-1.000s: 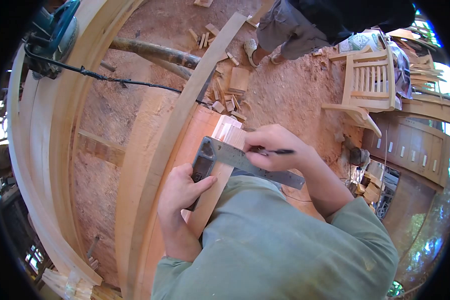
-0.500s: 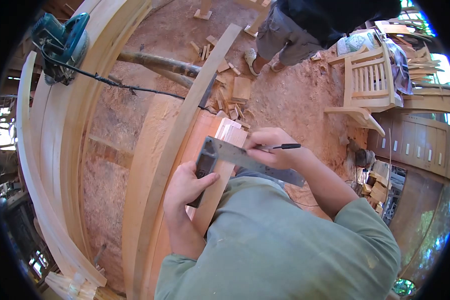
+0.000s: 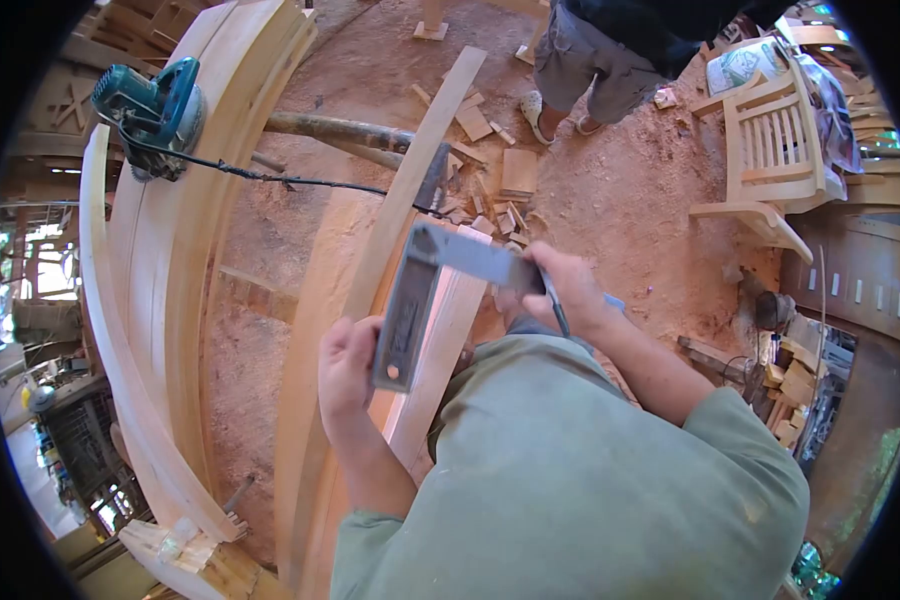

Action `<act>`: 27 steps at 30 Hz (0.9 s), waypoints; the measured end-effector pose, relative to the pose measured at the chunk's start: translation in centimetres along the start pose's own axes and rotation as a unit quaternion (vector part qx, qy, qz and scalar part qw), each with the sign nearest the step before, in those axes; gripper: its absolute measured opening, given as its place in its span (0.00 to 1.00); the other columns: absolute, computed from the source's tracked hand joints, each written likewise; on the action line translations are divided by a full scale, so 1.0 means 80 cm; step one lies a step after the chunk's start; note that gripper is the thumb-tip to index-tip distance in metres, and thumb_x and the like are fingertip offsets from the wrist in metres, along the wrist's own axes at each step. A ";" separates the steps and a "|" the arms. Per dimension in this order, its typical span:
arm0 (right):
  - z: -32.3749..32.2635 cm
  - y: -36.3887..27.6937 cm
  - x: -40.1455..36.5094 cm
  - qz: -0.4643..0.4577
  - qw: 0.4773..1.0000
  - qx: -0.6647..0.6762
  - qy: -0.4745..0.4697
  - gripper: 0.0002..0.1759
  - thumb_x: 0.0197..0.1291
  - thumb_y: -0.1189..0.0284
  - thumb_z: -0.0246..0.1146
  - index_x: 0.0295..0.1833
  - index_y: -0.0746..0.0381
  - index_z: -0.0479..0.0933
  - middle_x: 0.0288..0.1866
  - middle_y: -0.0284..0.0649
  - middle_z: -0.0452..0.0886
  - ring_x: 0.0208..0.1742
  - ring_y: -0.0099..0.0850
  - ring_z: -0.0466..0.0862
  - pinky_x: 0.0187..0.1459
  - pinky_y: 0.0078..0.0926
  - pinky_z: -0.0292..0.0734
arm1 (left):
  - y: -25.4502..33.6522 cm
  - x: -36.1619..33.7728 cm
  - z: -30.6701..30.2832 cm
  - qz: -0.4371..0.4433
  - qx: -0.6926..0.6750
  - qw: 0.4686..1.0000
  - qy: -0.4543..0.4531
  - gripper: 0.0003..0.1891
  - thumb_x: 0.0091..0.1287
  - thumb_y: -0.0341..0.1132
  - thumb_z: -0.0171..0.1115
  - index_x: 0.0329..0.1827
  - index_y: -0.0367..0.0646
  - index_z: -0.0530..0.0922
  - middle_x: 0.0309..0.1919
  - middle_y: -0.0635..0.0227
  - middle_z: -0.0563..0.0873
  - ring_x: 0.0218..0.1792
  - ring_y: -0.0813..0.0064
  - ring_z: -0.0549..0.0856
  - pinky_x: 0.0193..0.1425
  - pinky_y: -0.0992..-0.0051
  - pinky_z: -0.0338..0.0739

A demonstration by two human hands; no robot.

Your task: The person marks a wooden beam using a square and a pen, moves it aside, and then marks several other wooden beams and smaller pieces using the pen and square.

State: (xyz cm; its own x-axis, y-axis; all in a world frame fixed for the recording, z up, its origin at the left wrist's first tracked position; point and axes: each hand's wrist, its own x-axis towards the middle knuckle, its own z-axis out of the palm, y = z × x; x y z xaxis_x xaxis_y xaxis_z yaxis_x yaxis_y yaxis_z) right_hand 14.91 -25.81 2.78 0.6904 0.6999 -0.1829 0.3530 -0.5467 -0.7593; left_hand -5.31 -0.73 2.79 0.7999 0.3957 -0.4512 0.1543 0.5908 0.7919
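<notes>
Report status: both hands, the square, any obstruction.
Left hand gripping square at its stock; right hand at the other end, holding pen. Square apparently raised off timber. Black cord beyond the hands, not between them.

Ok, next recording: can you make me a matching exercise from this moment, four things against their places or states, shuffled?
Things:
1. Metal square
2. Pen
3. Power saw
4. Slatted chair

Places or states:
A. Teal, resting on long pale boards
B. In the right hand only
C. Pale wood, standing toward the upper right of the picture
D. Held by the left hand at one end and the right hand at the other

Pairs: 1-D, 2-B, 3-A, 4-C
</notes>
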 end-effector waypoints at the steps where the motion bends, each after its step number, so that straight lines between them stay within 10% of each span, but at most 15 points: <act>1: -0.004 0.002 0.009 -0.002 1.000 0.009 0.023 0.22 0.47 0.71 0.64 0.50 0.66 0.75 0.36 0.57 0.82 0.40 0.57 0.84 0.43 0.47 0.79 | 0.000 -0.010 0.002 0.000 0.006 1.000 0.001 0.12 0.74 0.35 0.63 0.43 0.32 0.81 0.38 0.61 0.88 0.33 0.79 0.83 0.37 0.77 0.78; 5: -0.019 -0.003 0.052 0.025 0.990 0.139 -0.016 0.20 0.51 0.72 0.62 0.51 0.67 0.74 0.37 0.57 0.81 0.40 0.56 0.83 0.44 0.44 0.78 | -0.018 -0.066 -0.010 0.058 0.241 0.965 0.080 0.15 0.72 0.39 0.66 0.45 0.32 0.80 0.41 0.57 0.88 0.40 0.69 0.85 0.45 0.71 0.79; 7: -0.008 0.008 0.073 0.001 0.987 0.158 -0.015 0.19 0.53 0.73 0.62 0.51 0.66 0.75 0.40 0.52 0.83 0.42 0.46 0.84 0.47 0.39 0.78 | -0.040 -0.102 -0.014 0.037 0.532 0.839 0.105 0.21 0.63 0.43 0.74 0.46 0.32 0.80 0.41 0.56 0.86 0.43 0.61 0.84 0.49 0.67 0.79; 9: 0.001 0.009 0.081 -0.027 0.985 0.172 -0.019 0.18 0.55 0.74 0.62 0.52 0.65 0.75 0.43 0.47 0.85 0.44 0.36 0.84 0.50 0.34 0.78 | -0.072 -0.141 -0.021 -0.015 0.531 0.835 0.145 0.27 0.52 0.44 0.80 0.46 0.32 0.80 0.43 0.56 0.83 0.45 0.57 0.83 0.52 0.62 0.78; 19: 0.009 0.010 0.093 -0.026 0.993 0.076 -0.084 0.27 0.53 0.62 0.70 0.56 0.64 0.75 0.44 0.53 0.84 0.48 0.50 0.84 0.50 0.41 0.78 | -0.155 -0.230 -0.020 0.028 0.646 0.660 0.382 0.22 0.46 0.40 0.82 0.38 0.37 0.82 0.45 0.57 0.82 0.48 0.49 0.81 0.57 0.57 0.75; 21: 0.009 0.010 0.100 -0.028 0.994 0.056 -0.091 0.28 0.53 0.61 0.71 0.56 0.63 0.75 0.44 0.53 0.84 0.47 0.49 0.85 0.50 0.41 0.78 | -0.156 -0.236 -0.038 0.070 0.713 0.627 0.306 0.22 0.43 0.38 0.81 0.38 0.37 0.82 0.45 0.56 0.83 0.46 0.49 0.82 0.53 0.59 0.78; 24: 0.015 -0.003 0.115 -0.011 0.994 0.068 -0.084 0.27 0.54 0.59 0.71 0.54 0.65 0.76 0.41 0.51 0.83 0.44 0.43 0.84 0.48 0.37 0.77 | -0.115 -0.225 -0.054 -0.122 0.609 0.737 0.266 0.23 0.41 0.36 0.80 0.38 0.36 0.81 0.47 0.53 0.84 0.43 0.51 0.84 0.50 0.62 0.80; 27: 0.029 -0.018 0.138 -0.018 0.992 0.101 -0.078 0.28 0.53 0.59 0.72 0.53 0.66 0.76 0.40 0.49 0.83 0.42 0.40 0.84 0.47 0.35 0.77 | -0.091 -0.218 -0.076 -0.101 0.526 0.816 0.218 0.26 0.39 0.36 0.80 0.41 0.35 0.81 0.45 0.52 0.85 0.43 0.54 0.86 0.50 0.65 0.81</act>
State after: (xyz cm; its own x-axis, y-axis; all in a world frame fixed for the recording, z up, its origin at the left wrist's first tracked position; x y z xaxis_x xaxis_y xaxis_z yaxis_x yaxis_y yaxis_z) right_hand 20.59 -16.20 0.45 0.5679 0.7883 -0.2368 0.2311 -0.4288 -0.8733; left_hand -23.87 -7.65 2.40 0.4495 0.7124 -0.5390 0.8532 -0.1637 0.4952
